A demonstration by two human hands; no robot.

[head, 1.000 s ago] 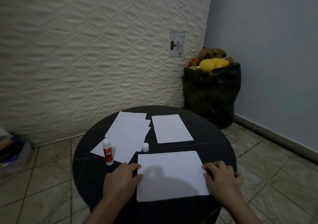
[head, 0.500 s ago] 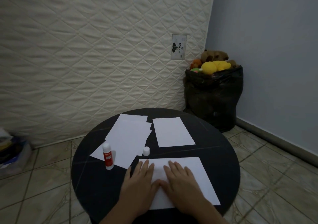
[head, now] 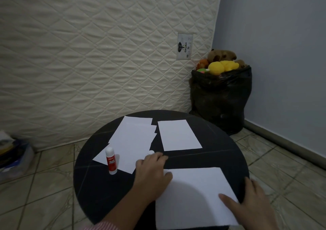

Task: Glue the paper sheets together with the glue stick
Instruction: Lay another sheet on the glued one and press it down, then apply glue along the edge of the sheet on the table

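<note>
Hands (head: pixel 153 172) spread apart; one glue stick (head: pixel 111 162).

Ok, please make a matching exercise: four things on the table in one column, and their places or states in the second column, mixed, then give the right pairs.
Things:
1. glue stick
2. white cap
3. single sheet
4. nearest sheet

Places or states:
A. lies alone at the far right of the table
B. both hands rest on its edges
C. stands upright, uncapped, at the corner of the overlapping sheets
D. sits just beyond the left hand fingertips

Pairs: 1-C, 2-D, 3-A, 4-B. The right hand presses the nearest sheet's right edge.
</note>
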